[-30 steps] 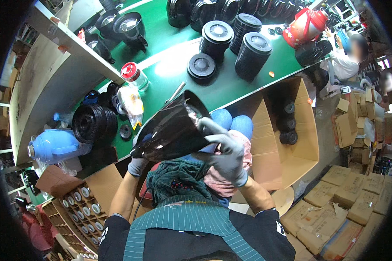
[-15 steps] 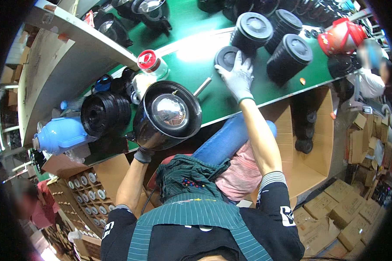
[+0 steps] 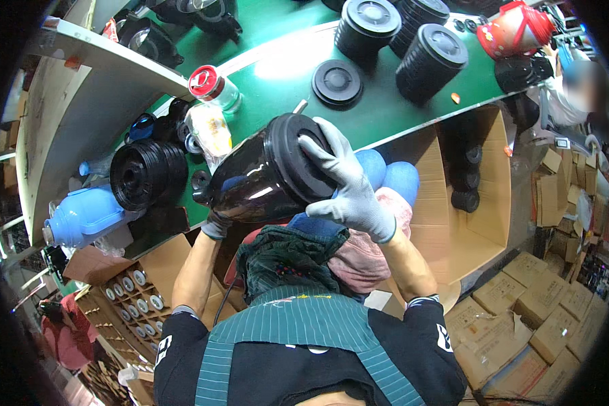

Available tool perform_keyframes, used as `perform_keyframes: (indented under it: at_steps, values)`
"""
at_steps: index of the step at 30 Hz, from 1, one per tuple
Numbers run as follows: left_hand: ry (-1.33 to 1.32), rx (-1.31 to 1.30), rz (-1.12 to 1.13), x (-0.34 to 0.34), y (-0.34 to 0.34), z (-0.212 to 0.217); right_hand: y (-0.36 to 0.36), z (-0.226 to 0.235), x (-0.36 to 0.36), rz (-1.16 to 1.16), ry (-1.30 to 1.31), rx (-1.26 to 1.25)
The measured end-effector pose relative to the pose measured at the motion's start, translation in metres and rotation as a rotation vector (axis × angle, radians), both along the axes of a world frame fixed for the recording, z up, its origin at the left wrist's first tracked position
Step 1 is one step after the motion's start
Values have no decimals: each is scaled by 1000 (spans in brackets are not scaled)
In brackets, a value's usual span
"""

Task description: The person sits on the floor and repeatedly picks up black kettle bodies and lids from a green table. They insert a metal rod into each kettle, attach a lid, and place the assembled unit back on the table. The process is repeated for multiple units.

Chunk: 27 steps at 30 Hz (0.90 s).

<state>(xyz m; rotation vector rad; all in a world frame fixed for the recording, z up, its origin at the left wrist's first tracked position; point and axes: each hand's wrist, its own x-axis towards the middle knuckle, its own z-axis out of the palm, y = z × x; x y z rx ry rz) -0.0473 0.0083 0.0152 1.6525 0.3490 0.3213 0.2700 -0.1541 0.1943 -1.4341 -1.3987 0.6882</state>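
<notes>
Grey knit glove on the right hand (image 3: 348, 186), fingers spread wide and pressed flat over a round black plastic cap (image 3: 298, 157) now seated on the end of a glossy black flask body (image 3: 257, 179). Half a second ago: same hand stretched out to the green table, flask mouth open and mirror-bright inside. Mouth now covered, cap off the table and on the flask, so the closing step looks begun; whether seated fully or only laid on, cannot tell.

Left hand (image 3: 216, 224), also gloved grey, wrapped under the far end of the flask body; fingers mostly hidden behind it, curled in a hold as far as visible. Flask held tilted in the air above the lap, just in front of the green table top (image 3: 277, 74), not touching it.

Beyond: one flat black ribbed lid (image 3: 337, 82) lying on the table, two black ribbed cylinders (image 3: 399, 37) behind it, a red-capped clear jar (image 3: 211, 86) to the left, a red helmet-shaped thing (image 3: 514, 27) far right. Left of the flask, a stack of black ribbed rings (image 3: 145, 172) and a pale blue plastic flask (image 3: 84, 216). Open cardboard box (image 3: 480, 189) to the right of the knees.
</notes>
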Motion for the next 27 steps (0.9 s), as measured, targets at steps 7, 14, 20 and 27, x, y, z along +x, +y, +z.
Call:
perform_keyframes:
  at_steps: [7,14,20,27]
  values:
    - [83,-772,-58,27,-12,46,-58,5,-3,55,-24,197]
    - [34,-6,222,30,-7,94,-96,10,-31,-293,432,27]
    - [-260,1105,297,67,-25,206,-111,13,-25,-377,187,-248]
    - [-315,1490,-111,68,-25,245,-124,-6,-13,-334,343,-346]
